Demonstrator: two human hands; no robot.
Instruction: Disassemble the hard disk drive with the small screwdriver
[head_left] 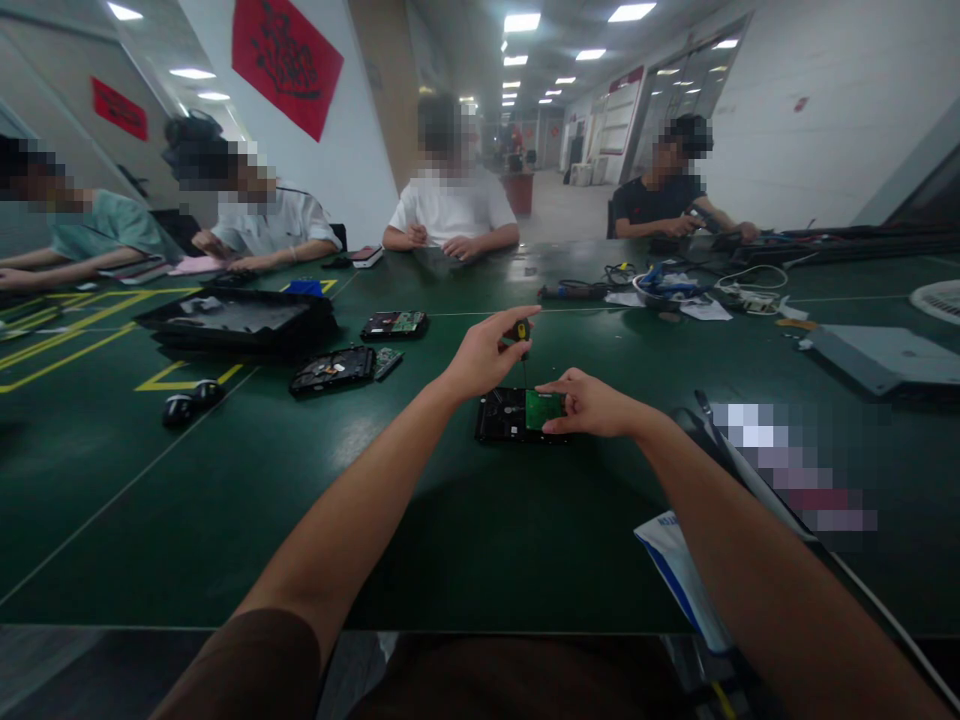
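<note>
**Board not yet off the drive, driver on a screw**

Far to my left on the table (420,560) sits a black tray (240,322). Just right of it lie two other drives (332,368), both flat with their undersides up. I cannot tell from here whether their boards are loose.

My left hand (487,355) is raised over the work, with thumb and fingertips pinched shut around the handle of a small screwdriver (520,335). Its thin shaft points straight down, and the tip seems to rest near the left edge of the green board (544,408).

The drive (501,418) lies flat on the table right in front of me, between my hands, with the board face up and in place. My right hand (592,405) steadies it. The fingers are curled around its right end and the thumb lies along the board's near edge.

I see no loose screws beside the drive, though they would be too small to make out. My judgement is that the unscrewing is early or midway. The board is seated, at least one screw is being worked, and lifting the board is left to do.

To my right, a blue and white packet (675,570) lies near the table edge under my forearm.
</note>
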